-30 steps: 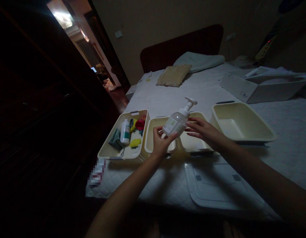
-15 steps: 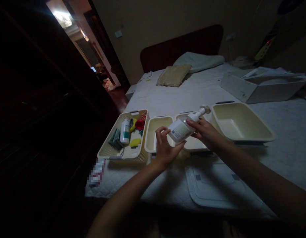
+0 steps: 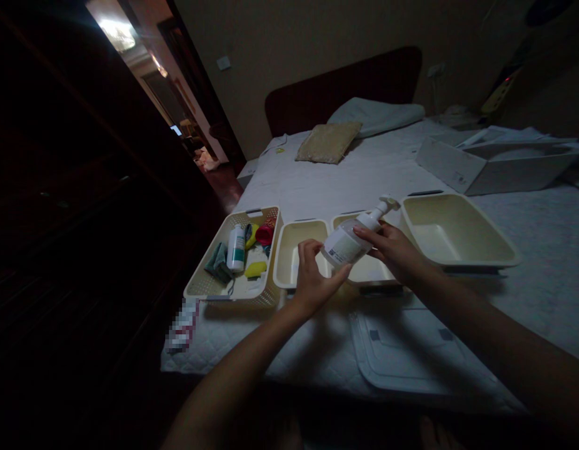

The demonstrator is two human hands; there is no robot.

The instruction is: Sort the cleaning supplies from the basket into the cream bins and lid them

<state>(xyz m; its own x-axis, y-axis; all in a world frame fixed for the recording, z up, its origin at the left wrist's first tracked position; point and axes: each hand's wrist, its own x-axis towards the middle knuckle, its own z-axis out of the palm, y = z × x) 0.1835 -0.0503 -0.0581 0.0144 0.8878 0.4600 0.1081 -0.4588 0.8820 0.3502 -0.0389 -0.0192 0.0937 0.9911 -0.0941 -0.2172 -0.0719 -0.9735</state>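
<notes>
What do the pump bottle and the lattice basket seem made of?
The pump bottle looks like glossy translucent plastic, given its highlights and see-through shoulder. The basket looks like matte cream moulded plastic, given its even punched lattice, though dim light leaves that open.

pump bottle [image 3: 346, 245]: translucent, white label, between the fingers [image 3: 382, 236]
basket [image 3: 266, 294]: cream lattice, left of the fingers
sponge [image 3: 256, 270]: yellow, left of the fingers
tub [image 3: 281, 262]: cream, under the fingers
mattress [image 3: 214, 340]: white quilted, below the fingers
headboard [image 3: 346, 81]: dark red, far beyond the fingers

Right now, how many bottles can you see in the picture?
2. The pump bottle is held up between the left hand and the right hand. The white bottle with a green label is in the perforated basket. More could be hidden among the basket's things.
</notes>
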